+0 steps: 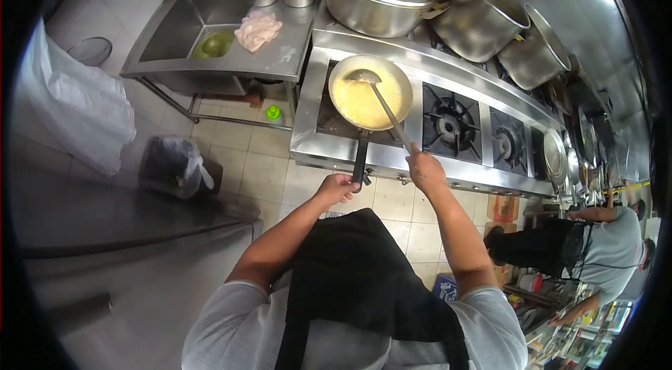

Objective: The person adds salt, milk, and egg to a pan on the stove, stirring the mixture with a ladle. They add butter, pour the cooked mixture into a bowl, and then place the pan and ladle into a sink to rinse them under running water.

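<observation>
A frying pan (406,100) with a black handle sits on the left burner of the stove. Yellow, egg-like liquid (357,107) covers its bottom. My left hand (337,189) is closed at the handle's near end, its fingertips against the black grip. In my right hand (425,170) is the long shaft of a metal ladle (389,112). The ladle's bowl rests in the yellow liquid, toward the back of the pan.
Large steel pots (381,9) stand behind the stove (315,139). Right of the pan are more burners (448,121). A sink (168,30) with raw meat (259,30) beside it is at left. A bin (175,167) stands on the floor. Another person (609,247) works at far right.
</observation>
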`<state>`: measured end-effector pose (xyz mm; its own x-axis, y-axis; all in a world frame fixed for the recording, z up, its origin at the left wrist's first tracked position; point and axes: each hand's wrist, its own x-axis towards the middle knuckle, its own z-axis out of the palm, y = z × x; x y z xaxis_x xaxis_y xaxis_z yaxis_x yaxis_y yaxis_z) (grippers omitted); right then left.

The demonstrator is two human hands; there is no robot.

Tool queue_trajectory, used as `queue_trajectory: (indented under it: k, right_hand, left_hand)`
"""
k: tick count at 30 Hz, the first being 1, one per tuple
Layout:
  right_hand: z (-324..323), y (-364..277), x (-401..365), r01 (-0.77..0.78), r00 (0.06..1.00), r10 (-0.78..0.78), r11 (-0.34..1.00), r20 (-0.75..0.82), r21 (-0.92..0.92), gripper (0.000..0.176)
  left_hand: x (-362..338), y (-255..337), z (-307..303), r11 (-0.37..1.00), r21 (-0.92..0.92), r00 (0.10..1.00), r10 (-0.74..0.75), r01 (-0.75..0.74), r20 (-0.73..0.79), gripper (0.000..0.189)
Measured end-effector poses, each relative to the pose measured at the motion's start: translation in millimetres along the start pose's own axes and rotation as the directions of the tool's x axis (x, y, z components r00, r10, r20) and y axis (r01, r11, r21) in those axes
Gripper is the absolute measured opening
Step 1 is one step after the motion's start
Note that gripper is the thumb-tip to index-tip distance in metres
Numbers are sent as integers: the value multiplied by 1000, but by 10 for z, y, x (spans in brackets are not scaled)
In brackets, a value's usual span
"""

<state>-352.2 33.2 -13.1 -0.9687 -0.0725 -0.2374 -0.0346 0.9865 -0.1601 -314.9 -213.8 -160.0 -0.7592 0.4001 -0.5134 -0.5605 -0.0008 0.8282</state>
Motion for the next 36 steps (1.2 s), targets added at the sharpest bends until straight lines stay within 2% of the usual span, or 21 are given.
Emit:
queue_trajectory:
  k: [7, 9, 16, 19, 22, 24, 25, 27, 30, 36]
  right_hand:
    - [-249, 49, -316, 26, 992, -17, 997, 129, -69, 39]
    - [-297, 76, -389, 80, 986, -73, 996, 147, -46, 37]
    - [-444, 112, -657, 27, 978, -14, 998, 209, -59, 37]
    - [-518, 201, -738, 12, 986, -13, 1000, 165, 7, 36]
    - [-625, 271, -766, 69, 982, -88, 991, 169, 117, 36]
    - [-508, 324, -774, 60, 997, -70, 975, 40, 214, 34]
    - [-450, 330, -742, 61, 997, -71, 974, 40, 219, 34]
    - [-324, 304, -645, 52, 994, -26, 966, -107, 254, 29]
    - [-172, 293, -403, 34, 985, 21, 950, -172, 311, 24]
    - [103, 398, -97, 8, 983, 60, 930, -173, 367, 21]
  left_hand:
    - [60, 1, -12, 999, 39, 1000, 3, -3, -9, 25]
    - [60, -6, -16, 999, 33, 1000, 6, -6, -5, 25]
    - [33, 53, -24, 1000, 16, 1000, -10, 10, 1, 27]
    - [36, 57, -23, 1000, 4, 1000, -14, 14, 11, 27]
    - [29, 63, -24, 999, -4, 999, -44, 44, 3, 27]
    - [38, 47, -25, 999, -8, 999, -42, 42, 2, 27]
    - [36, 32, -25, 999, -13, 999, -45, 45, 4, 28]
    - [7, 47, -12, 999, -7, 999, -42, 42, -3, 28]
    - [3, 74, 3, 999, 5, 999, -51, 51, 3, 28]
    - [-46, 105, 40, 998, 17, 998, -61, 61, -33, 31]
